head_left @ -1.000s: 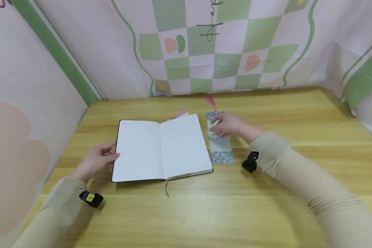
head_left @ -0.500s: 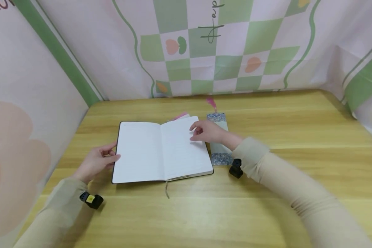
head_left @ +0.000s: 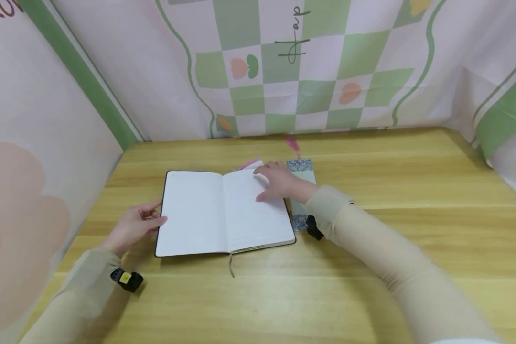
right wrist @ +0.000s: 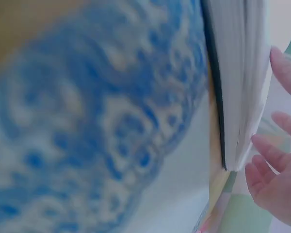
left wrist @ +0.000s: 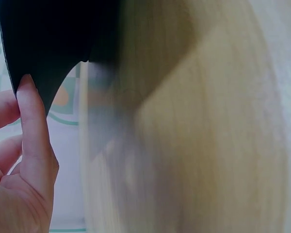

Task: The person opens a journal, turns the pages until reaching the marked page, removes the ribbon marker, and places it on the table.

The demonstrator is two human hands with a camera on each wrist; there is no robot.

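Note:
An open notebook (head_left: 193, 215) with white pages and a dark cover lies on the table, a thin ribbon (head_left: 231, 265) hanging from its lower spine. My left hand (head_left: 132, 227) pinches its left edge, thumb on the page; the left wrist view shows fingers holding the black cover (left wrist: 43, 43) from its underside. Over the upper part of the right page, my right hand (head_left: 279, 181) has its fingers spread, fingertips right at the paper. Beneath the right wrist is a bookmark (head_left: 300, 165) with blue patterned ends and a pink tassel (head_left: 292, 145), partly hidden by the arm.
A pink and white item (head_left: 250, 164) peeks out from behind the notebook's top edge. The wooden table (head_left: 258, 306) extends on all sides, and a patterned cloth (head_left: 279, 95) hangs along its back and sides.
My right hand has moved left, from over the bookmark to the notebook's right page, uncovering the bookmark's upper end. My left hand keeps its grip on the left edge.

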